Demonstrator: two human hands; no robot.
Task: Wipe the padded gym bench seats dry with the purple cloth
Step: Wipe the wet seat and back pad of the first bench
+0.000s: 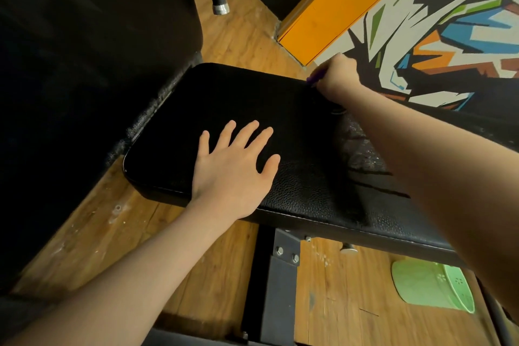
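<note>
Your left hand (234,168) lies flat, fingers spread, on the black padded leather bench seat (196,98). Your right hand (338,77), at the seat's far edge, bunches the purple cloth (316,77), mostly hidden. So little cloth showing, your knuckles may smear damp rather than dry it.

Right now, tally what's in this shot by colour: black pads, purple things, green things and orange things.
Black: 2, the bench seat and the large pad left of it
Purple: 1, the purple cloth gripped by the right hand
Green: 1, the green plastic item on the floor
Orange: 1, the orange beam
Total: 5
</note>
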